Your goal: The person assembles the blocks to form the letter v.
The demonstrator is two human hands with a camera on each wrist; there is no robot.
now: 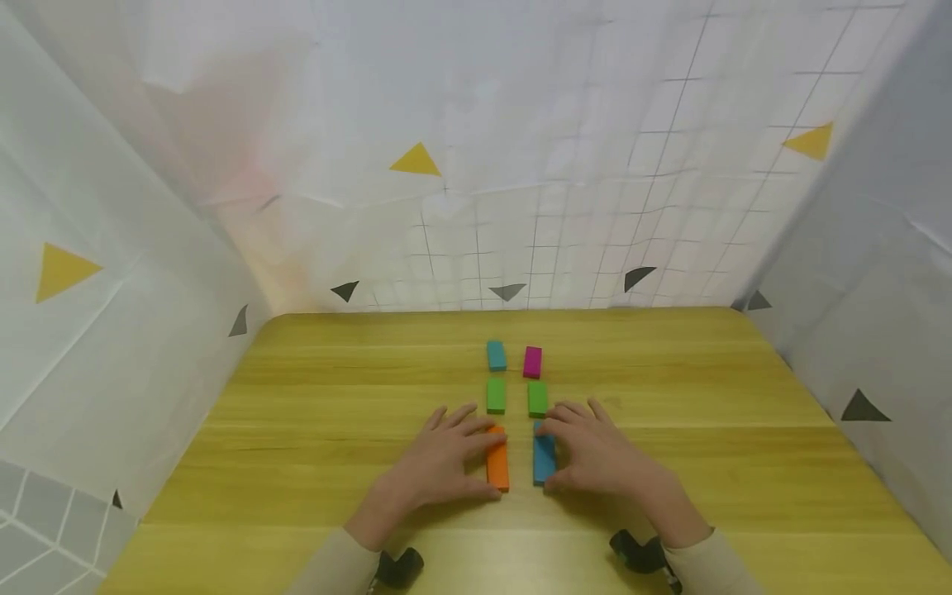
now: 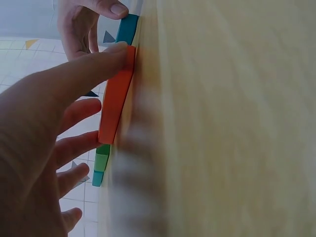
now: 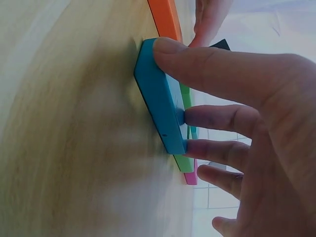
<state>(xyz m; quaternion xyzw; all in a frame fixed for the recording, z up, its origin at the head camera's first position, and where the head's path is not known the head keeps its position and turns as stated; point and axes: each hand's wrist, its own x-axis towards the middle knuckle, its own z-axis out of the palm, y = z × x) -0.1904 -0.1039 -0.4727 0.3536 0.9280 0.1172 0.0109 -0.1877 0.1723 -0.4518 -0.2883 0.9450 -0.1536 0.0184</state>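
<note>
An orange block (image 1: pixel 497 463) lies lengthwise on the table, left of a blue block (image 1: pixel 545 459). My left hand (image 1: pixel 446 459) holds the orange block by its two ends, thumb at the near end and fingers at the far end. On the blue block, my right hand (image 1: pixel 598 454) has the same sort of hold; its thumb (image 3: pixel 170 47) sits on the near end and its fingertips (image 3: pixel 190 147) touch the far end. In the left wrist view, the orange block (image 2: pixel 117 98) appears close to the table, with the ring and little fingers held off it.
Beyond the held blocks lie two green blocks (image 1: pixel 496 397), then a teal block (image 1: pixel 496 355) on the left and a magenta block (image 1: pixel 532 362) on the right. White sheets with triangles stand behind and beside the wooden table (image 1: pixel 335 372).
</note>
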